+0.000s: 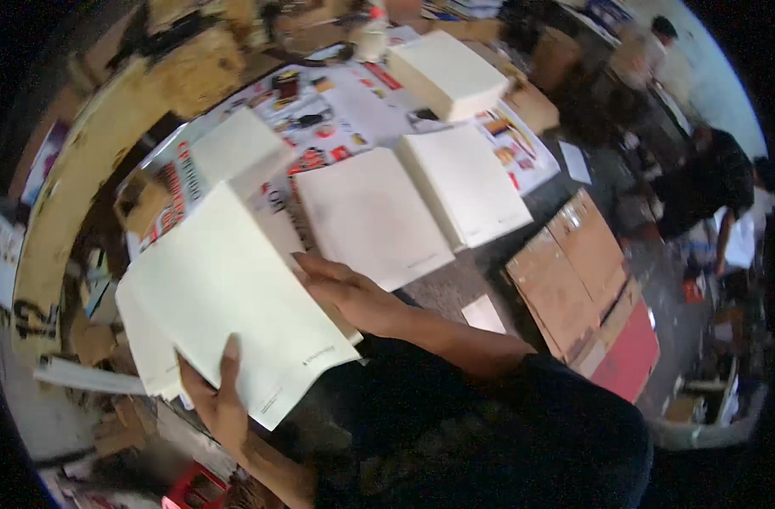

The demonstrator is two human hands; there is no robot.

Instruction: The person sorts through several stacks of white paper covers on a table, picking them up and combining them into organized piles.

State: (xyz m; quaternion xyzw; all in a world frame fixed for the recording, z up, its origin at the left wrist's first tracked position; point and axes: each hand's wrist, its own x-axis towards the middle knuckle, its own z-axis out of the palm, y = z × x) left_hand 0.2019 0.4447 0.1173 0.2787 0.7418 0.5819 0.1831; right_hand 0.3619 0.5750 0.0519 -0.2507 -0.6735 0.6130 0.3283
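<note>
A cream paper sheet (235, 288) with small print near its lower corner lies in front of me, on top of a thick stack of similar sheets. My left hand (218, 394) grips the near left edge of the top paper, thumb on the upper face and fingers mostly hidden beneath. Along the right side of the same stack, my right hand (349, 293) holds the edge; part of its grip is out of sight. How many sheets each hand has hold of cannot be made out.
More paper stacks stand on the table: one at the middle (374, 216), another beside it (464, 182), one far right (447, 72), one far left (239, 148). Printed posters (362, 110) cover the tabletop. Folded cardboard (570, 271) lies right. A person (701, 187) bends over farther right.
</note>
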